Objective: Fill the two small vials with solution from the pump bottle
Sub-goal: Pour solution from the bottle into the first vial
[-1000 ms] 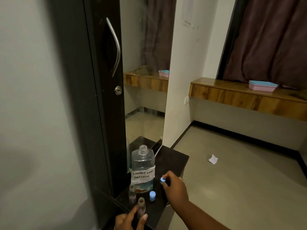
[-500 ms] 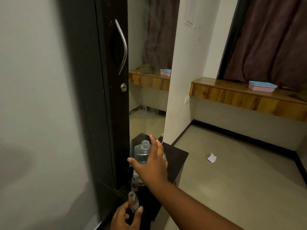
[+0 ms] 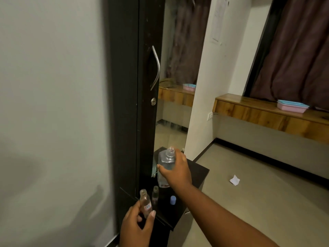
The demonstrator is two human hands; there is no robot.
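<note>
The clear solution bottle (image 3: 167,158), its neck open with no pump on it, stands on the small black table (image 3: 198,173) by the mirror. My right hand (image 3: 176,171) wraps around its body. My left hand (image 3: 137,227) holds a small clear vial (image 3: 145,204), uncapped, just above the table's near corner. The second small vial (image 3: 155,195) stands upright on the table between the two hands. A light blue cap (image 3: 173,200) lies on the table to its right.
A black wardrobe door with a metal handle (image 3: 156,68) and a mirror (image 3: 176,104) rise right behind the table. A white scrap of paper (image 3: 235,180) lies on the floor. A wooden ledge (image 3: 267,111) with a pink and blue box (image 3: 292,106) runs along the far wall.
My right hand put down a blue cap, rose to the big bottle and closed around it. My left hand lifted its vial slightly off the table.
</note>
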